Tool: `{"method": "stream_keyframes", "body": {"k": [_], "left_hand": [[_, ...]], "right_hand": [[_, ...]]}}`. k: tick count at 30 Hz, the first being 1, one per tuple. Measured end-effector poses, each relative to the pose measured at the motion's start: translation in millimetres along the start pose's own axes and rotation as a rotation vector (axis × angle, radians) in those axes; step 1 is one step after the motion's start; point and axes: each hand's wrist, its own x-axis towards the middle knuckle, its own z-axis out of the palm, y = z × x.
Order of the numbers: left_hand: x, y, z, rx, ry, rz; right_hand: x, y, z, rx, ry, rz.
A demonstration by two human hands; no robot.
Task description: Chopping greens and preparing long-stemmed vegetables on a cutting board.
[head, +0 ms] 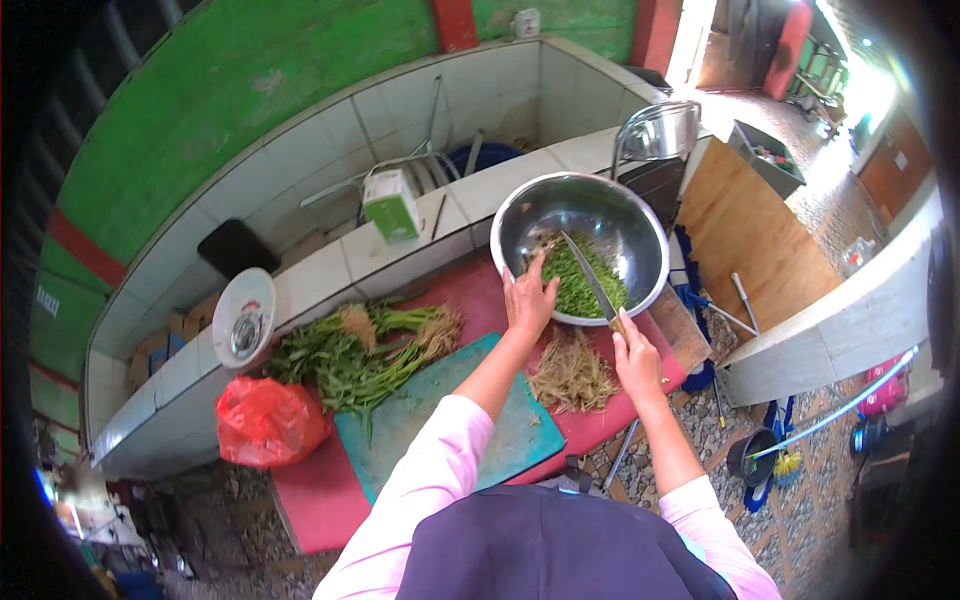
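Observation:
My right hand (636, 356) grips the handle of a kitchen knife (589, 276), whose long blade reaches over a large stainless steel bowl (637, 232). Chopped green vegetable (581, 289) lies in the bowl. At the bowl's near left rim is my left hand (531, 300), fingers spread; whether it grips the rim is unclear. Cut-off roots (574, 371) are heaped on the red tabletop (322, 506) just below the bowl. A teal cutting board (495, 450) lies partly under my left arm. Left of it rests a bunch of leafy greens (356, 360) with roots attached.
A red plastic bag (270, 424) sits at the table's left end. On the tiled ledge (375, 251) behind stand a white bowl (244, 319) and a green and white box (392, 206). Right of the table are a plywood sheet (750, 232) and a black dustpan or container (752, 456).

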Motion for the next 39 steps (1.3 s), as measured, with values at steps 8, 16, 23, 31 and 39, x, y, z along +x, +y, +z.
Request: {"method": "stream_keyframes", "body": {"k": [8,16,23,31,39], "left_hand": [[-112,-123,-116,-0.045,0.26,-0.251],[-254,-165,-163,0.203,0.078,-0.483],[-310,-154,-148,0.355,-0.215,-0.406],[-285,-141,-133,0.398,-0.326,-0.323],[-306,-130,-126,0.263,-0.38,-0.142]], "right_hand": [[-76,-26,61,0.003,-0.453,-0.364],[-75,-35,132,-0.124,-0.496,-0.486],[-82,-21,117,-0.082,-0.638,-0.705],[-106,-20,121,-0.181,-0.512,-0.487],[-160,-25,98,0.076,-0.652,-0.332]]}}
